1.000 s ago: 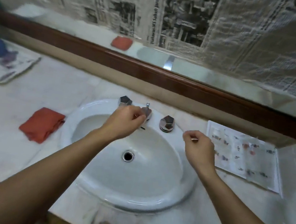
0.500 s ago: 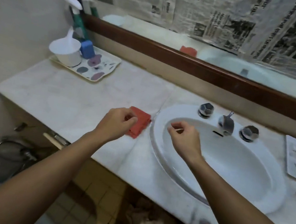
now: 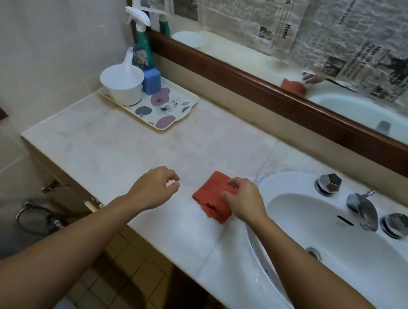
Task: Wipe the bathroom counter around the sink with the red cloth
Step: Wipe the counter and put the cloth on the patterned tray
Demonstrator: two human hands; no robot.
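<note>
The folded red cloth (image 3: 209, 198) lies flat on the pale marble counter (image 3: 119, 147), just left of the white sink (image 3: 286, 178). My right hand (image 3: 245, 200) rests on the cloth's right side, thumb and fingers curled onto the fabric and pinching it. My left hand (image 3: 155, 187) hovers over bare counter a short way left of the cloth, fingers loosely curled, holding nothing. Part of the cloth is hidden under my right hand.
A chrome tap (image 3: 363, 212) and two faceted knobs (image 3: 328, 184) (image 3: 398, 225) stand on the sink's back rim. At the back left, a flowered tray (image 3: 169, 114) carries a white scoop (image 3: 123, 85), a blue sponge (image 3: 151, 81) and a spray bottle (image 3: 142, 39). The counter's front edge runs below my forearms.
My left hand has come off the cloth and shifted left. My right hand has moved from the sink rim onto the cloth. The view has swung further left.
</note>
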